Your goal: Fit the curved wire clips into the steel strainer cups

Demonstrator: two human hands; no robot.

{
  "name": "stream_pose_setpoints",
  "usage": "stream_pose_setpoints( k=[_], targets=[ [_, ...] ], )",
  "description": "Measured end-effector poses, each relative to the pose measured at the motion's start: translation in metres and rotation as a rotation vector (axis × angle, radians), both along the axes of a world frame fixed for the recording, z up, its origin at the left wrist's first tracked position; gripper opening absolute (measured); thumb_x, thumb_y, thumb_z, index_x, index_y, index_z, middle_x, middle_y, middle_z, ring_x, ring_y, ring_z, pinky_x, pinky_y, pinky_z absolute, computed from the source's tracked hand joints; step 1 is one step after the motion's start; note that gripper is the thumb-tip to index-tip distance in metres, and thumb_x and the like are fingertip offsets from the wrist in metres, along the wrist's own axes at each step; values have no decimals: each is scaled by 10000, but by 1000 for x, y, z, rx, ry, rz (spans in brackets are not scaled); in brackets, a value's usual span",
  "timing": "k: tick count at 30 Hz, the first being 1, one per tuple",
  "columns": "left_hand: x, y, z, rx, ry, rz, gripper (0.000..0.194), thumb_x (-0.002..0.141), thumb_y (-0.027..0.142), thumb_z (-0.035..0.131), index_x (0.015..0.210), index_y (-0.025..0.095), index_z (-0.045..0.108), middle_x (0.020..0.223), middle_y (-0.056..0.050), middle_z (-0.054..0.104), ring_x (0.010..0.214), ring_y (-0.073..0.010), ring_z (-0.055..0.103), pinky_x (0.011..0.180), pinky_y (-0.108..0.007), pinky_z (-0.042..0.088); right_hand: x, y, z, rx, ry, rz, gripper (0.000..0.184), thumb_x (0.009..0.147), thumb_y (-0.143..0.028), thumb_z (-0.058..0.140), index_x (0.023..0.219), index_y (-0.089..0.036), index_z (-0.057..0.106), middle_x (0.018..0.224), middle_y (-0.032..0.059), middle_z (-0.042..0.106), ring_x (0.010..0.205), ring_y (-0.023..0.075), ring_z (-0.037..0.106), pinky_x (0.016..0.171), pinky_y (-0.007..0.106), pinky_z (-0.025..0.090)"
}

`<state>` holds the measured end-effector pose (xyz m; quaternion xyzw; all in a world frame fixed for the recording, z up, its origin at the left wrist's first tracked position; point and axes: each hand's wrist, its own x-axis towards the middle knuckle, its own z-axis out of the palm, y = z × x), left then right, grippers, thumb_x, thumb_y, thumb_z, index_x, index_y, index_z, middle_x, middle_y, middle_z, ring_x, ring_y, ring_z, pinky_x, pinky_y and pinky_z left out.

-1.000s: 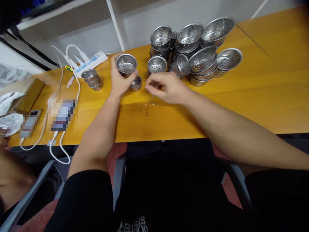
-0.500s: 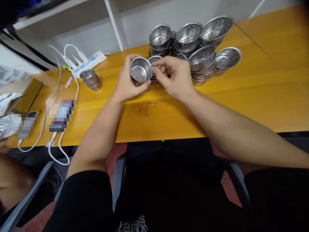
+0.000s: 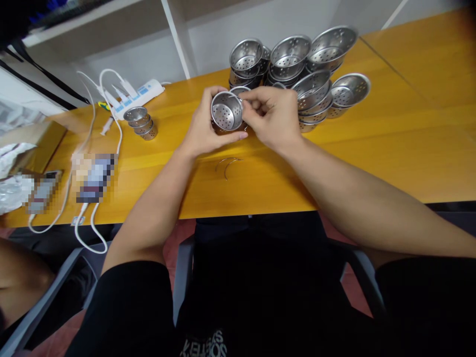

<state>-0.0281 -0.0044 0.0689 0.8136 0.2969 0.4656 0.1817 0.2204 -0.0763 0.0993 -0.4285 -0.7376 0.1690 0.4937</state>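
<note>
My left hand (image 3: 203,124) is wrapped round a small perforated metal cup (image 3: 226,113), its mouth tilted toward me. My right hand (image 3: 273,111) pinches a thin metal wire (image 3: 235,96) at the cup's right rim. One end of the wire shows just inside the rim; the rest is mostly hidden by the fingers. Two curved wires (image 3: 227,166) lie on the table in front of the hands. Behind my right hand stand stacked perforated cups (image 3: 312,91), and another small cup (image 3: 240,90) is partly covered by the held one.
More stacked perforated cups (image 3: 290,54) stand along the wall. A short stack of small cups (image 3: 139,121) is at the left, near a white power strip (image 3: 143,94). Charging phones (image 3: 97,173) with cables lie farther left. A person's bare limb (image 3: 22,277) shows at the lower left.
My left hand has moved the cup a little to the right, closer to my right hand. The wire end now shows inside the cup's rim.
</note>
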Motion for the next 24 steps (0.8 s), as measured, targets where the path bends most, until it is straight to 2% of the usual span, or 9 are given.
stream_pose_setpoints(
  k=[2, 6, 10, 15, 17, 21, 24],
  targets=[
    [1, 0, 0, 11, 15, 13, 1321, 505, 1030, 1155, 1546, 413, 625, 1477, -70, 742, 1429, -447, 855, 1340, -703, 715, 0, 1, -1, -5, -26, 8, 435, 1237, -658, 710, 1358, -314, 946, 1015, 111, 826, 959, 395, 775, 938, 548, 686],
    [3, -2, 0, 73, 50, -3, 1261, 597, 1069, 1098, 1554, 412, 607, 1454, -61, 746, 1407, -428, 874, 1294, -679, 742, 0, 3, -4, 31, 11, 5, 421, 1235, -604, 705, 1339, -279, 950, 982, 121, 800, 889, 388, 765, 899, 561, 669],
    [4, -8, 4, 55, 15, -23, 1179, 677, 1106, 1038, 1528, 401, 627, 1439, -60, 761, 1364, -404, 883, 1258, -643, 749, -1, -1, -1, -4, -8, 11, 475, 1250, -689, 685, 1478, -324, 888, 1060, 121, 826, 959, 396, 783, 926, 572, 696],
    [5, -14, 8, -46, -14, -27, 1101, 752, 1196, 888, 1462, 376, 701, 1373, -62, 794, 1340, -406, 880, 1302, -666, 717, -2, -13, 6, -40, 65, 153, 553, 1248, -823, 616, 1357, -342, 867, 1219, 148, 877, 1053, 401, 824, 914, 572, 721],
    [4, -15, 10, -93, -33, -16, 1067, 778, 1217, 834, 1437, 387, 714, 1364, -57, 799, 1356, -410, 875, 1307, -678, 713, -1, -15, 8, -64, 82, 220, 594, 1227, -880, 629, 1391, -352, 845, 1244, 147, 882, 1067, 394, 832, 887, 557, 727],
    [2, -14, 13, -152, -61, -41, 1053, 760, 1218, 844, 1406, 396, 723, 1394, -50, 808, 1377, -414, 873, 1292, -661, 722, 1, -11, 7, -96, 30, 245, 729, 1146, -1022, 668, 1434, -364, 795, 1322, 135, 859, 1061, 374, 823, 841, 529, 718],
    [2, -15, 14, -171, -52, -71, 1078, 729, 1184, 916, 1417, 379, 713, 1395, -54, 824, 1365, -404, 880, 1286, -625, 726, 0, -6, 5, -116, -22, 225, 822, 1081, -1102, 688, 1424, -359, 773, 1305, 133, 844, 1050, 374, 821, 810, 508, 705]
  ],
)
